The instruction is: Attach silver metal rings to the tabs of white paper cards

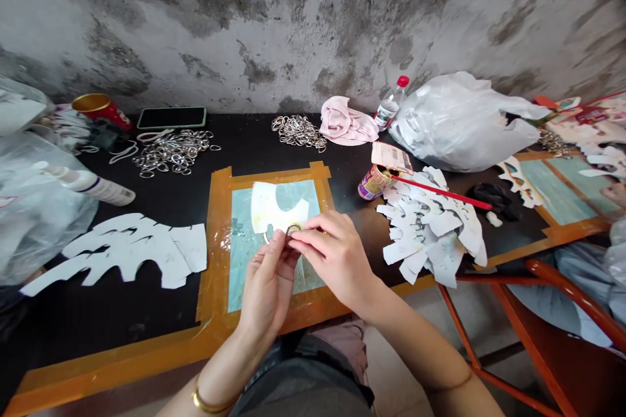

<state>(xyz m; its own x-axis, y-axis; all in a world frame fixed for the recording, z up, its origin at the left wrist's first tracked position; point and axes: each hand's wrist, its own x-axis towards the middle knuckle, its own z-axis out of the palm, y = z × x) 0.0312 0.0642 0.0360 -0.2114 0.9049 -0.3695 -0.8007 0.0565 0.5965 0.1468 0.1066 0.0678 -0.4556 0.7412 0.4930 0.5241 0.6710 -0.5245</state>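
A white cut-out piece [261,205] with curved notches stands up from the teal work mat [239,287]. My left hand [268,280] is closed on its lower edge, thumb on the near side. A metal ring [293,229] shows at that edge, pinched between the fingertips of my right hand [340,254]. Another bit of ring sits at the notch just left of my left thumb. My fingers partly hide where ring and piece meet. To the left lie more white cut-out pieces [169,244], overlapping each other.
Metal rings [173,151] and a second ring heap [299,131] lie behind. A red stick [440,191] rests across a purple can [372,182] beside stacked white pieces [440,228]. A bottle [390,104], plastic bag [464,120], phone [171,117] and white tube [98,186] stand around.
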